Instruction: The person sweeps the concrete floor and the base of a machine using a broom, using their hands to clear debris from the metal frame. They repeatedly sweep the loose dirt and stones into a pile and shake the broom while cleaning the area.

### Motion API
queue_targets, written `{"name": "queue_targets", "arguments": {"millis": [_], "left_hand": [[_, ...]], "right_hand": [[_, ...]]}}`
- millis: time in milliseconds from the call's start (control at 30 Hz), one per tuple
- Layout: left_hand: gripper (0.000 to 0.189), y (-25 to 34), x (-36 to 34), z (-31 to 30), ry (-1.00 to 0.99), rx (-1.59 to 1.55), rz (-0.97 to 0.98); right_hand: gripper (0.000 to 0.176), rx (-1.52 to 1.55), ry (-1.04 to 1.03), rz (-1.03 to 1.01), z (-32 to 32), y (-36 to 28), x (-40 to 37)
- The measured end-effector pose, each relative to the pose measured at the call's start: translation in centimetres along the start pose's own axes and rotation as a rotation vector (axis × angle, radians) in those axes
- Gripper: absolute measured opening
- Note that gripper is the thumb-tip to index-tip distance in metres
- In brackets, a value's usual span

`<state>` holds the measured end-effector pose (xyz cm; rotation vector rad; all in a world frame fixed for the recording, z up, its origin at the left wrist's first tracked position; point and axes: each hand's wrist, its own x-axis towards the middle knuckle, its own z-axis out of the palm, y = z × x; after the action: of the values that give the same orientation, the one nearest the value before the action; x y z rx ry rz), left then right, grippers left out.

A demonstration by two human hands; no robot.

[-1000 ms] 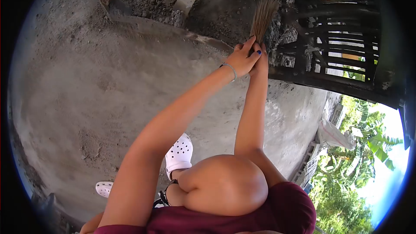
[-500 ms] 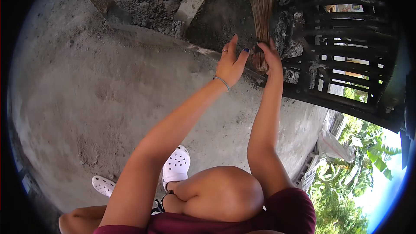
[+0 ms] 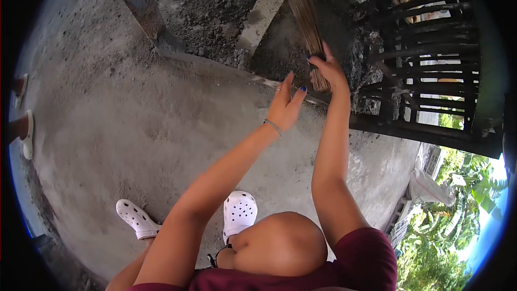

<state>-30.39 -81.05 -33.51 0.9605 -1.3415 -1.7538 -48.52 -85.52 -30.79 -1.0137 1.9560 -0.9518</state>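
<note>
My right hand [image 3: 329, 73] is wrapped round the bound lower part of a stick broom [image 3: 308, 16], its thumb across the bundle. The broom's bristles lean up and left over dark, dusty ground inside a low concrete edging. Left of the broom's butt end, my left hand [image 3: 285, 105] is held in the air with fingers and thumb apart, holding nothing. It wears a ring and a thin bracelet.
A dark barred rack [image 3: 425, 54] stands at the right. Concrete strips [image 3: 266, 13] divide the loose grey dirt [image 3: 207, 16]. Another person's feet [image 3: 26, 134] show at the far left. A white sack [image 3: 428, 188] lies at the lower right.
The broom's bristle end has swung left, tilting the bundle. My left hand sits slightly lower in the view. The view has shifted, and the other person's feet have appeared at the left.
</note>
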Motion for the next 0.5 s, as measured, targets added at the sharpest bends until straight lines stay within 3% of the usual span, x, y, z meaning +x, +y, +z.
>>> {"name": "queue_targets", "arguments": {"millis": [33, 167, 267, 400, 467, 500], "left_hand": [[0.063, 0.5, 0.3, -0.2, -0.002, -0.024, 0.01], [0.064, 1.0, -1.2, -1.1, -0.04, -0.005, -0.011], [0.062, 0.9, -1.2, -1.8, -0.026, -0.004, -0.019], [0.062, 0.4, -1.2, -2.8, 0.005, -0.026, -0.023], [0.061, 0.8, -1.2, -3.3, -0.001, -0.016, -0.031], [0.061, 1.1, -1.2, -3.5, -0.001, -0.009, -0.037]], "right_hand": [[0.064, 0.009, 0.072, -0.043, -0.6, 0.3, 0.0], [0.082, 0.034, 0.056, 0.316, -1.1, 0.9, 4.9], [0.08, -0.23, 0.071, 0.091, 3.7, 4.6, 9.3], [0.082, -0.313, -0.132, 0.054, 1.9, -2.2, 1.7], [0.08, -0.47, -0.072, -0.124, 0.0, -2.2, -1.8], [0.08, -0.389, 0.012, -0.097, -1.0, -1.2, -2.4]]}}
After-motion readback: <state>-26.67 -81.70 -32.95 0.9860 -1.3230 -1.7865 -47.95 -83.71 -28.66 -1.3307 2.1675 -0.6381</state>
